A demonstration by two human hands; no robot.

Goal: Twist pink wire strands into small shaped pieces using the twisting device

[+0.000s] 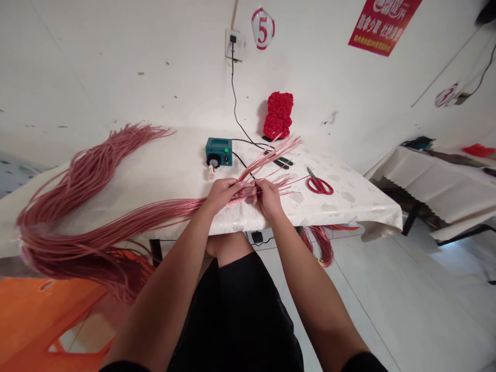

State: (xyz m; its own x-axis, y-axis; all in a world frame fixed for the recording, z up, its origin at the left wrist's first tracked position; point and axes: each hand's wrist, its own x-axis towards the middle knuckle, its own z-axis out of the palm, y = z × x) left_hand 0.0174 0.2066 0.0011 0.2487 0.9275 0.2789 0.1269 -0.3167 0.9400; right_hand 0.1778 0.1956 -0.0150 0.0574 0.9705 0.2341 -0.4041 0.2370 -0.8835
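Observation:
A long bundle of pink cords [166, 212] runs along the near edge of the table and passes through both of my hands. My left hand [227, 194] is closed around the strands, thumb on top. Just to its right, my right hand [266, 196] pinches some of the same strands with its fingertips. Past the hands the loose ends fan out toward the back right, in an upper and a lower group. Beyond the left hand stands a small teal machine [219, 150] with a black knob and a green button. Red-handled scissors [320, 185] lie right of my right hand.
A thick hank of pink cords [93, 160] lies across the table's left side and hangs over its edge. A red textured figure [278, 114] stands by the wall, near dark-handled pliers [283, 163]. A black cable [234, 88] drops from the socket. An orange chair [46, 310] is at lower left.

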